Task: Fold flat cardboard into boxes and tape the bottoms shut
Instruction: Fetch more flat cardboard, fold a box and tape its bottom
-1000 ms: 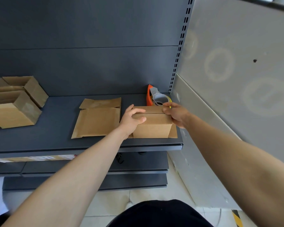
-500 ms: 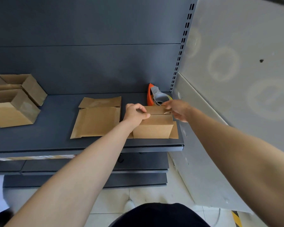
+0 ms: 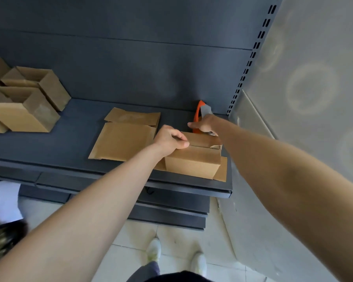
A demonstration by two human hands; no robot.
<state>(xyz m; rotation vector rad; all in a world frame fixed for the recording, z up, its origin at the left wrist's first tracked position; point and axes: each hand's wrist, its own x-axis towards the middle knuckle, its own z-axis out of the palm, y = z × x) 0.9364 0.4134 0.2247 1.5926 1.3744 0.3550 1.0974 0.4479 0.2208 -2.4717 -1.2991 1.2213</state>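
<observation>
Sitting on the dark shelf (image 3: 73,143), the small folded box (image 3: 194,161) is near the front edge, by the right end. Flat cardboard (image 3: 123,139) lies just left of the box, touching it. Made-up boxes (image 3: 25,102) stand far left of the box. The left hand (image 3: 169,140) is curled, fingers together, pressing down the box's top flaps. The right hand (image 3: 205,124) is just behind the box, closing around the orange tape gun (image 3: 200,113); how tight, I cannot tell.
</observation>
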